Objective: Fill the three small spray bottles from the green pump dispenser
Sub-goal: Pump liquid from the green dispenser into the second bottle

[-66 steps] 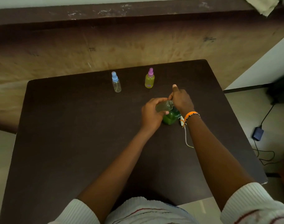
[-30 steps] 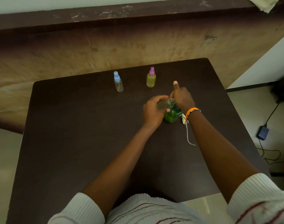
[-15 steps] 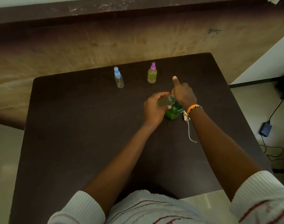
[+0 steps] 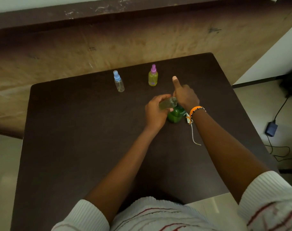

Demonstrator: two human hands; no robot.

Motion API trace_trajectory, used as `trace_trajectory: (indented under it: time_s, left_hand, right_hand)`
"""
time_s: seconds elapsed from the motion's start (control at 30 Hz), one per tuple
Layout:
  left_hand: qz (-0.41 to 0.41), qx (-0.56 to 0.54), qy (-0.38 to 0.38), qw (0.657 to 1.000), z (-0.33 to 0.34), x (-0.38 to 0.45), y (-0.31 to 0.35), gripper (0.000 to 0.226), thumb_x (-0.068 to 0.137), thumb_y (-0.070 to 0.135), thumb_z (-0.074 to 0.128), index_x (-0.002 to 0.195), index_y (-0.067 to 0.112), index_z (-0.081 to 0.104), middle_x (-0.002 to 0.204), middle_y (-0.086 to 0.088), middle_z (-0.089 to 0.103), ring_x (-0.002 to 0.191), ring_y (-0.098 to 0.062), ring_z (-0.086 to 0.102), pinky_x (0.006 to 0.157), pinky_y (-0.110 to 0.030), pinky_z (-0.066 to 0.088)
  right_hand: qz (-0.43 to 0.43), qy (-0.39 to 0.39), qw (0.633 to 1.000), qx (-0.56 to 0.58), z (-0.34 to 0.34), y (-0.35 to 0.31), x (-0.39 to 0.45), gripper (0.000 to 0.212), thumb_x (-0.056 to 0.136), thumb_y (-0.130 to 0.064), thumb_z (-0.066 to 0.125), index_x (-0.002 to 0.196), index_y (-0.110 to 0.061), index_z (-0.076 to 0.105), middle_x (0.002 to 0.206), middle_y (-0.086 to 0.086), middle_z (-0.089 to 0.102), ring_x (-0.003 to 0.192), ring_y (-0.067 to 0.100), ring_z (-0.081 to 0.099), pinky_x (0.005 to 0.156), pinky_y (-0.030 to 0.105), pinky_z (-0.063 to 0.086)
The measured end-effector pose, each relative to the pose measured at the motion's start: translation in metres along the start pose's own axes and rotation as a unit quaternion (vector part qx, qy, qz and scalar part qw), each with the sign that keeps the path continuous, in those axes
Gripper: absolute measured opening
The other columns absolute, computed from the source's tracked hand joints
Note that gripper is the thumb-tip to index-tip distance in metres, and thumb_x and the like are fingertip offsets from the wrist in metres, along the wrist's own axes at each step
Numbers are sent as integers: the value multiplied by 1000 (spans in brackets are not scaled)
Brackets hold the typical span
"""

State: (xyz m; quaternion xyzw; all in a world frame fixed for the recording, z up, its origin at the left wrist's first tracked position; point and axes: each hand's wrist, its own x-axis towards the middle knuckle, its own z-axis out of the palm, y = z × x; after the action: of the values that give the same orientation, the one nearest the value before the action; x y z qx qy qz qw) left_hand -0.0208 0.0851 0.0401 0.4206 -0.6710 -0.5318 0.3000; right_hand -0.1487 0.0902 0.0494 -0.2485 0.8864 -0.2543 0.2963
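On the dark table (image 4: 75,147), my left hand (image 4: 154,112) grips a small clear spray bottle (image 4: 167,103), uncapped and tilted on its side, its mouth toward the green pump dispenser (image 4: 176,115). My right hand (image 4: 185,95) rests on top of the dispenser, hiding the pump head, with the thumb sticking straight up. A white spray cap with its thin tube (image 4: 192,130) lies on the table just right of the dispenser. Further back stand a clear bottle with a blue cap (image 4: 119,83) and a yellow-filled bottle with a pink cap (image 4: 153,77).
A brown wall or panel rises right behind the table's far edge. To the right, on the floor, lie a dark adapter (image 4: 271,129) and its cables. My white striped sleeves fill the bottom of the view.
The view has shifted slightly, so the table sits a little lower and closer. My hands hold the same pose on the small bottle and the dispenser.
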Motion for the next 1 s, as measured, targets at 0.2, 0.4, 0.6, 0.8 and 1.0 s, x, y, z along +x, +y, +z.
trace_trajectory:
  time_s: [0.2,0.4,0.6,0.8,1.0]
  left_hand:
    - [7,4,-9,1000,-4,1,6,47,64,-5,74,107,12,68,107,-4,68,97,-13,63,83,-21,50]
    - [-9,6,-4,1000,1,-1,2,47,65,-5,73,108,13,67,106,-3,68,98,-12,62,83,-18,48]
    - [6,-3,5,1000,-2,-1,6,48,64,-6,74,108,11,67,107,-3,67,95,-9,61,80,-14,46]
    - [-12,1,0,1000,0,0,5,48,65,-6,73,109,11,67,107,-4,67,96,-10,61,82,-15,47]
    - [3,4,-4,1000,-2,0,6,48,65,-6,74,109,12,67,107,-3,67,97,-10,61,84,-19,49]
  right_hand:
    - [-6,-75,996,47,-6,-1,3,86,82,-79,14,81,-11,67,104,14,67,100,30,60,99,47,43]
    - [-8,4,1000,-18,3,4,7,87,84,-72,12,113,-10,65,119,15,64,111,35,58,101,48,40]
    - [-11,-78,996,33,-7,-3,4,82,84,-77,13,73,-14,64,103,14,67,101,31,60,99,47,43]
    - [-4,-2,1000,-10,3,5,10,89,83,-74,11,109,-9,66,116,15,64,109,35,58,99,48,42]
    - [-2,-73,997,34,-4,1,12,85,79,-79,16,85,-11,66,99,13,67,100,31,59,94,42,46]
